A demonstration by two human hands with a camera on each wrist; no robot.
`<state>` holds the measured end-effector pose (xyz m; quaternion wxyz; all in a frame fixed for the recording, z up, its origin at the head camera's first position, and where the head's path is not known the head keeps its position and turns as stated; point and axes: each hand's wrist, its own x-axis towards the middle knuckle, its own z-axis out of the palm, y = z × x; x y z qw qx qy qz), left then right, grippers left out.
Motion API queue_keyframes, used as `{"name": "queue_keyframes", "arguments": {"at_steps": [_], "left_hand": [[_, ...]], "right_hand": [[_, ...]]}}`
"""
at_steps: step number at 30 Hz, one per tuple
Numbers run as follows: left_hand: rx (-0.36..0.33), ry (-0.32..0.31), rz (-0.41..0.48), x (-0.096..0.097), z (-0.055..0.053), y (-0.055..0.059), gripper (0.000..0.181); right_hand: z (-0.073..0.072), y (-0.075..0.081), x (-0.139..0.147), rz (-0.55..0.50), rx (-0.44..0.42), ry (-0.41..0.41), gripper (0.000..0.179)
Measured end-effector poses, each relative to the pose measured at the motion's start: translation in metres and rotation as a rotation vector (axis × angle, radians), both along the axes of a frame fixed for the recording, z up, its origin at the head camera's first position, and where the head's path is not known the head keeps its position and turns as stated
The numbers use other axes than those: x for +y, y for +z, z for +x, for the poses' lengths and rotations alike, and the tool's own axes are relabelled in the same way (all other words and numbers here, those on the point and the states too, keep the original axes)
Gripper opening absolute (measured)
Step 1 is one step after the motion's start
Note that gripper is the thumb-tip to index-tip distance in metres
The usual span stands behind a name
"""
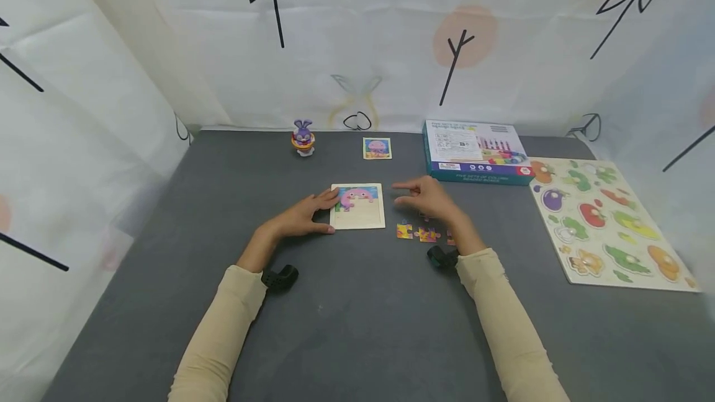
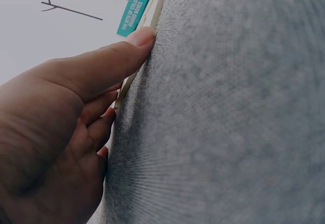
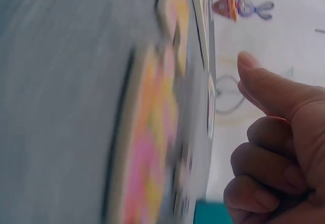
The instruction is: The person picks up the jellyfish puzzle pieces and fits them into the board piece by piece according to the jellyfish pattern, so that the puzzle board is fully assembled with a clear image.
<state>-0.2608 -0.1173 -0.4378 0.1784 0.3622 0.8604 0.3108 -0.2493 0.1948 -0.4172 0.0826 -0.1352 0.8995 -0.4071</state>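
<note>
A small square puzzle board (image 1: 360, 218) lies flat at the middle of the table, its upper part filled with pink and blue picture pieces, the lower part bare pale wood. My left hand (image 1: 304, 214) rests at its left side, fingers over the upper left edge and thumb against the near left corner. To the board's right, my right hand (image 1: 427, 197) hovers with index finger and thumb stretched out apart and the other fingers curled; nothing shows between them. Yellow and pink puzzle pieces (image 1: 428, 236) lie below this hand, some hidden by it. A loose piece (image 3: 144, 153) looms blurred in the right wrist view.
Behind the board lie a small picture card (image 1: 377, 148) and a purple rabbit figure (image 1: 303, 138). A teal and white box (image 1: 477, 151) stands at the back right. Beside it lies a large vegetable peg board (image 1: 606, 222). White printed cloth (image 1: 363, 36) hangs around the table.
</note>
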Motion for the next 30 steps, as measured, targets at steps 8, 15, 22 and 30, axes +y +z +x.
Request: {"name": "queue_keyframes", "arguments": {"at_steps": [8, 15, 22, 30], "left_hand": [[-0.010, 0.004, -0.011, -0.002, 0.000, 0.001, 0.076], [-0.009, 0.012, -0.012, -0.002, 0.000, 0.001, 0.075], [-0.005, 0.006, -0.013, -0.002, -0.002, -0.002, 0.076], [0.003, 0.011, -0.017, -0.002, -0.003, -0.003, 0.076]], "right_hand": [[0.010, 0.002, 0.036, 0.033, -0.078, -0.011, 0.039], [0.013, 0.001, 0.056, 0.119, -0.122, -0.015, 0.038], [0.014, -0.001, 0.064, 0.159, -0.133, 0.008, 0.044], [0.012, -0.003, 0.064, 0.164, -0.138, -0.014, 0.036]]}}
